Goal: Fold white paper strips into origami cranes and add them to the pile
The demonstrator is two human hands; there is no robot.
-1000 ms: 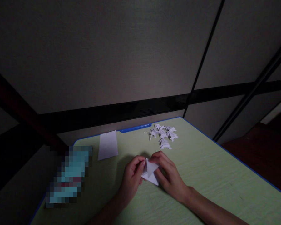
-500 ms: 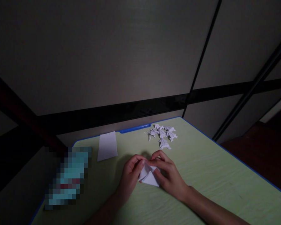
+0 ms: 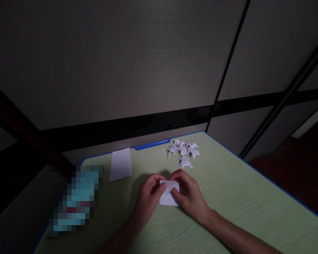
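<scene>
A small white folded paper lies on the pale green table between my hands. My left hand pinches its left edge with curled fingers. My right hand holds its right side, thumb and fingers closed on the paper. The fold sits low, flat against the tabletop. Part of the paper is hidden under my fingers.
A pile of several small white folded paper figures lies near the table's far edge. A flat stack of white sheets lies at the far left. A blurred bluish object rests at the left edge. Dark wall panels rise behind.
The paper's raised triangular flap has been folded down flat onto the table. Both hands stayed in place, fingers shifting over the fold.
</scene>
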